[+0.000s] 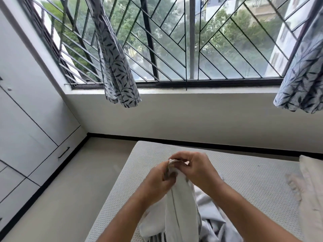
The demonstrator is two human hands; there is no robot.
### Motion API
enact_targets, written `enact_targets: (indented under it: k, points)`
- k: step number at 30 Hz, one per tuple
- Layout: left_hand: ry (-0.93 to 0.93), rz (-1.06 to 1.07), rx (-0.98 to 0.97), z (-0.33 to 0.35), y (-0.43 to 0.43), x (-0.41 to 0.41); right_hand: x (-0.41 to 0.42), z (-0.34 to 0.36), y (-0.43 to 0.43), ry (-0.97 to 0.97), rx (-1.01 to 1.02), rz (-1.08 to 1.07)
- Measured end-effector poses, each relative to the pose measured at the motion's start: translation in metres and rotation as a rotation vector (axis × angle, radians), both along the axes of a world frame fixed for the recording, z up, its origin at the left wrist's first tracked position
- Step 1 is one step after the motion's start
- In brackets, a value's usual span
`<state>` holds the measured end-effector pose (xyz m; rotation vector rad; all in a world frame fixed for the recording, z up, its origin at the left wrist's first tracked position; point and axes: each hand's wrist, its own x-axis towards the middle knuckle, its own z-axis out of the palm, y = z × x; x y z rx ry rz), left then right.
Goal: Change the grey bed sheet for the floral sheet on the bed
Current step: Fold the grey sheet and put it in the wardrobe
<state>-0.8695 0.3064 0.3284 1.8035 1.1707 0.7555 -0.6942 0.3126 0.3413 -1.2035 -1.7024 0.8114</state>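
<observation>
Low in the centre of the frame, the left hand (157, 179) has its fingers curled tight round a gathered, smooth pale grey sheet (180, 198). The right hand (197, 170) pinches the sheet's bunched top edge between thumb and bent fingers, and the rest of the cloth hangs in soft folds onto the bed. Beneath it lies a bare white mattress (244, 172) with a dimpled, waffle-like knit and a cream pillow (311, 172) at the right edge, while leaf-printed curtains (117, 67) hang in pleats before a black diagonal-barred window grille (209, 49), and flat white wardrobe panels (26, 119) fill the left.
</observation>
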Motion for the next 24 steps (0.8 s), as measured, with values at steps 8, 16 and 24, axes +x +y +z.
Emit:
enact_targets:
  k: [8,16,24]
  points:
    - [0.153,0.369,0.140,0.005,0.041,-0.018,-0.035,0.081,0.045,0.062,0.093,-0.234]
    - [-0.107,0.279,-0.002,0.038,0.107,-0.054,-0.020,0.213,0.090,0.012,0.048,-0.062]
    - [-0.331,0.055,0.562,0.276,0.172,-0.026,-0.013,0.302,0.114,-0.708,0.195,-0.112]
